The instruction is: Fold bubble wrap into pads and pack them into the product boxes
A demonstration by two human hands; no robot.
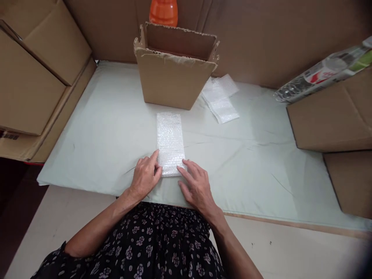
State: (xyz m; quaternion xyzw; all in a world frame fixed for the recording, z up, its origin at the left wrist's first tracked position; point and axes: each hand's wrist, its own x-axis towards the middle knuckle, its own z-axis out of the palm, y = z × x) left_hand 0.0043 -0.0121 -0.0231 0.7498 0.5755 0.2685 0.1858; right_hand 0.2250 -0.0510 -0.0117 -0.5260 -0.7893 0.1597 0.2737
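A flat, clear bubble wrap bag lies lengthwise on the pale-covered table in front of me. Along its lower left edge rests my left hand, index finger stretched up the side and thumb near the bottom corner. My right hand lies at the lower right corner, fingertips touching the edge and thumb spread apart below. Neither hand has its fingers wrapped round the bag. Just beyond the bag stands an open-topped cardboard box with ragged upper edges; its bottom inside is hidden.
More bubble wrap bags lie overlapping right of the box. Cardboard boxes stand at the left, and others at the right. A plastic-wrapped bottle pack leans at the back right. An orange container shows behind the box.
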